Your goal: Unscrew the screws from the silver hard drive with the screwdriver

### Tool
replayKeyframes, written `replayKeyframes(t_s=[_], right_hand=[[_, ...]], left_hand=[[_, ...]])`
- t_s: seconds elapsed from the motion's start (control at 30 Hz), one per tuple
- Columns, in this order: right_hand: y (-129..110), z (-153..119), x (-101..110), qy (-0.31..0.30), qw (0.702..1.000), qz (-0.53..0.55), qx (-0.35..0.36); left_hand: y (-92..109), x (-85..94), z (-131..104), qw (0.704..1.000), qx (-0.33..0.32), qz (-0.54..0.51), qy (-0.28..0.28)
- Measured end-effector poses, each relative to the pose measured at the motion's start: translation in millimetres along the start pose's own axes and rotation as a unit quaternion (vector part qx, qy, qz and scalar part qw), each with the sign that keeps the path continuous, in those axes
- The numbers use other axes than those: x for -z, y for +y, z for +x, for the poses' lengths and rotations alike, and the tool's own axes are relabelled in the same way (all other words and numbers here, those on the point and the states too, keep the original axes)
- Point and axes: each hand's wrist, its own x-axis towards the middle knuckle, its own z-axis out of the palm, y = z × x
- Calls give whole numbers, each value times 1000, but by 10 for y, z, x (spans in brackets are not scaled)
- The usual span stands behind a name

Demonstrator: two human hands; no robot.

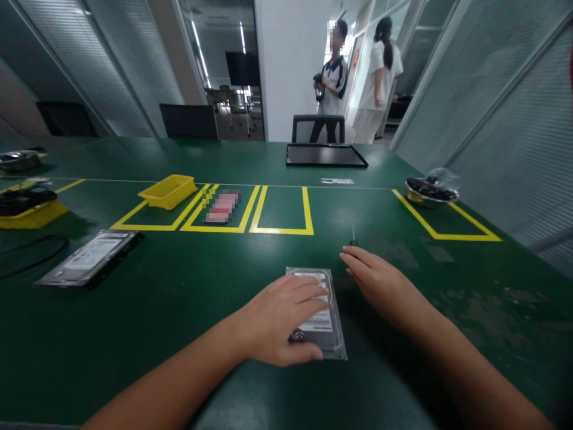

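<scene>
A hard drive (pixel 330 341) with a white label lies flat on the green table, near the centre front. My left hand (pixel 286 316) rests over it with fingers spread across the label and the thumb along its lower part. To the right of the drive, my right hand (pixel 376 275) has its fingers closed around a screwdriver (pixel 353 242), whose thin shaft points up and away. The handle is mostly hidden by the fingers.
Another hard drive (pixel 92 257) lies at the left. Beyond are a yellow tray (pixel 168 191), yellow tape outlines, a blurred pink object (pixel 222 207), a black-framed panel (pixel 326 155) and a bowl of dark items (pixel 430 192). Two people stand behind the table.
</scene>
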Motion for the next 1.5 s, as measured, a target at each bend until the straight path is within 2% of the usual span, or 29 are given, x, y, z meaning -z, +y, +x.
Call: replayKeyframes(t_s=[0.13,0.4,0.9,1.1,1.3,1.5], right_hand=[[80,-35,-63,-6,1000,6,5],[140,-82,-109,-41,999,3,0],[165,-146,-111,-74,997,-5,19],[163,-145,-104,-85,996,-23,17],[114,-124,-67,-97,994,-27,-33],[80,-126,-30,-81,996,-18,-29]], left_hand=[[71,-68,18,999,-8,-25,-28],[126,-120,34,998,38,-16,-54],[79,-128,79,997,51,-21,-45],[89,-94,88,997,47,-27,-48],[114,-42,116,997,46,-15,-57],[161,72,217,996,44,-24,-78]])
